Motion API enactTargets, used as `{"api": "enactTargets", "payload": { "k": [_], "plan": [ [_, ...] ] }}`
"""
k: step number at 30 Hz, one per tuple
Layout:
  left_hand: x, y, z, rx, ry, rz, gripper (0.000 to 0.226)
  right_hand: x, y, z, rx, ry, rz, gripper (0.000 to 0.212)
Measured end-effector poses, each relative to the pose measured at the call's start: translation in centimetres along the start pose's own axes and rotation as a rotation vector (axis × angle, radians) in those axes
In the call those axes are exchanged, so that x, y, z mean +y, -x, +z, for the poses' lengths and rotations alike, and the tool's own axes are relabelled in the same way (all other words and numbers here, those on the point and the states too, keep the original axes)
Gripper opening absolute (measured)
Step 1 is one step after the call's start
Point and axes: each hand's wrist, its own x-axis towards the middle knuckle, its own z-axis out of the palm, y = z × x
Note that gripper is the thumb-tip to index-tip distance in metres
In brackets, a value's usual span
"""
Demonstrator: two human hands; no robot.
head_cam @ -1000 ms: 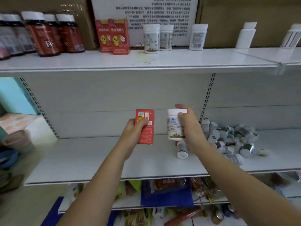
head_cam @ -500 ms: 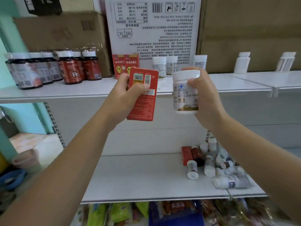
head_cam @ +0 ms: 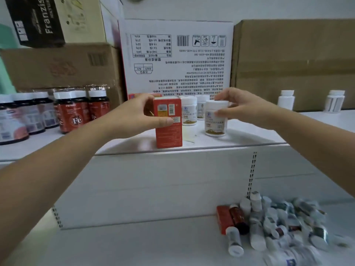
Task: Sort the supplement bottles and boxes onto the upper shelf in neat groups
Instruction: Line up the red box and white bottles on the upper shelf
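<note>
On the upper shelf (head_cam: 240, 137), in the head view, a red box (head_cam: 168, 127) stands upright near the front edge. It is tall and narrow, and its facing side carries barcodes, a small yellow patch and fine print. Just to its right, apart from it, a white bottle (head_cam: 215, 120) stands upright on the same shelf. The bottle has a white cap and a pale label with a brown-gold band at the foot.

The left hand (head_cam: 134, 116) grips the red box from its left side, with the thumb laid across the front and the fingers curled over the top rear corner. The right hand (head_cam: 247, 108) reaches in from the right and pinches the white bottle at its cap and shoulder between thumb and fingertips. This hand is blurred, so how firmly it grips cannot be told.

Behind the two stand two matching white bottles (head_cam: 189, 110), side by side. To the left is a group of dark bottles with white caps (head_cam: 71, 110), one marked "Fe". Far right on the shelf are two plain white bottles (head_cam: 286, 99), well apart from the rest. A white printed carton (head_cam: 176, 54) and a brown carton (head_cam: 294, 64) back the shelf.

On the lower shelf (head_cam: 134, 242) a loose pile of small bottles (head_cam: 278, 227) lies at the right, with a second red box (head_cam: 223, 219) on its side at the pile's left edge.
</note>
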Motion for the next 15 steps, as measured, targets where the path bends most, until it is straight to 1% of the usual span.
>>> {"api": "enactTargets", "payload": {
  "k": [2, 4, 6, 9, 11, 15],
  "plan": [
    [-0.2, -1.1, -0.4, -0.029, -0.099, 0.052, 0.07, 0.3, -1.4, -0.4, 0.031, 0.088, 0.023, 0.047],
    [-0.5, -2.0, -0.4, -0.038, -0.17, 0.126, 0.066, 0.5, -2.9, -0.6, 0.062, 0.142, 0.046, 0.049],
    [-1.2, -2.9, -0.1, 0.002, -0.263, 0.208, 0.063, 0.7, -4.2, -0.6, 0.082, 0.198, 0.047, 0.051],
    [-2.1, -3.7, 0.2, 0.082, -0.412, 0.296, 0.08, 1.0, -5.7, -0.2, 0.098, 0.238, 0.049, 0.053],
    [-2.6, -3.9, 0.4, 0.123, -0.423, 0.326, 0.084, 1.2, -6.7, 0.2, 0.132, 0.265, 0.047, 0.053],
    [-3.7, -3.8, 1.1, 0.191, -0.348, 0.371, 0.083, 2.0, -8.0, 0.8, 0.191, 0.25, 0.055, 0.051]
  ]
}}
